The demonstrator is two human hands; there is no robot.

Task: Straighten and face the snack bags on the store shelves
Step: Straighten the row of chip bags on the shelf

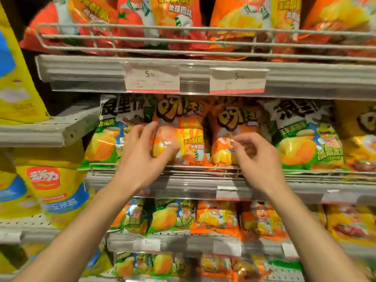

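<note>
Two orange snack bags stand side by side on the middle shelf behind a low wire rail [203,166]. My left hand [142,157] lies on the left orange bag [187,137], fingers spread across its lower left face and thumb pressing its front. My right hand [254,157] hovers in front of the right orange bag [232,123], fingers curled and pinching near the bag's front; whether it grips the bag is unclear. Green-and-white bags stand on either side, one at the left [107,139] and one at the right [305,137].
The shelf above [91,72] carries price tags and a wire rail holding red and orange bags [175,15]. Lower shelves hold several green and orange bags [217,218]. Yellow-and-blue bags [53,190] fill the neighbouring bay at the left. A yellow bag [360,139] stands at far right.
</note>
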